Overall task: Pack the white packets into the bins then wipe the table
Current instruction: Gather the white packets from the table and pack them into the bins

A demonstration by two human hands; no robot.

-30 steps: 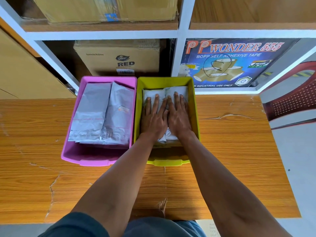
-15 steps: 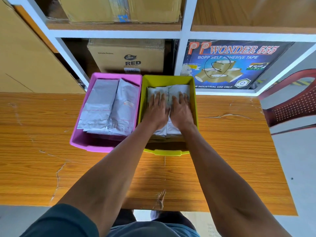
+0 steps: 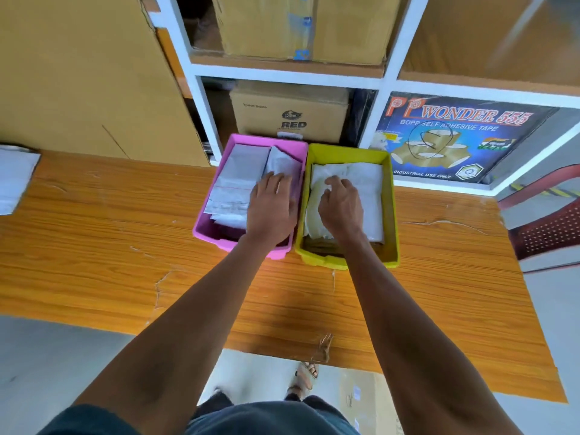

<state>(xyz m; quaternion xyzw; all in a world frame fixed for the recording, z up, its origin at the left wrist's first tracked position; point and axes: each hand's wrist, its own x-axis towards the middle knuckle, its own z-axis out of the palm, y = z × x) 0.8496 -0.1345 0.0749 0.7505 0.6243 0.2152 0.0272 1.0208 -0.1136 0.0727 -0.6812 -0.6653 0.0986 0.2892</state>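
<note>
A: Where do the hands sit right now?

B: One in each bin. The left hand (image 3: 271,208) lies on the packets in the pink bin (image 3: 219,171), fingers fairly straight and spread, a wide flat grip that presses and holds nothing. The right hand (image 3: 342,207) is over the packets in the yellow bin (image 3: 389,196), fingers bent down onto the top packet; whether it pinches it or only pushes, I cannot tell

A: And the packets themselves?

B: The grey-white packets (image 3: 238,180) in the pink bin lie with their long side running away from the person, same as the bin. The white packets (image 3: 361,180) in the yellow bin lie the same way, piled close to the rim

A: Anything left outside the bins?

B: Yes, at the far left edge of the table (image 3: 110,246) there is a loose white stack (image 3: 15,180), only partly in view. It looks like more packets, though I would not swear to it

A: So which hand goes for it?

B: The left one, I'd judge. The stack lies well apart from both bins, off to the left, and the left hand is nearer. It would have to leave the pink bin and swing across bare table, then carry back rightward. No cloth for wiping is in view
</note>
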